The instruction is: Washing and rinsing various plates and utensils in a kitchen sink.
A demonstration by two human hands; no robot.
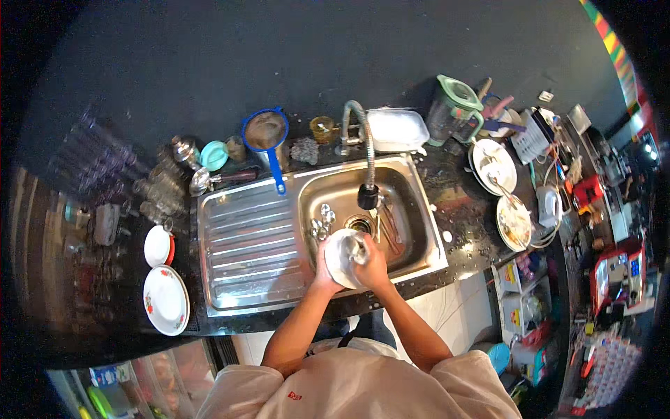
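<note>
Over the front of the steel sink basin (419, 230), my left hand (325, 275) grips a white dish (339, 264) by its left side. My right hand (374, 267) presses a blurred greyish pad (358, 250) against the dish; its exact kind cannot be made out. Behind them, the flexible faucet (370, 157) hangs its black spray head (368, 197) over the basin. Several spoons (323, 221) lie at the basin's left, and long utensils (390, 228) rest at its right. The drain (361, 224) is partly covered by the dish.
Left of the ribbed drainboard (246, 251) are stacked floral plates (166, 299) and glasses (162, 188). A blue-rimmed strainer (266, 131), a white tub (398, 131) and a blender jar (453, 112) line the back. Food-soiled plates (513, 222) sit at right.
</note>
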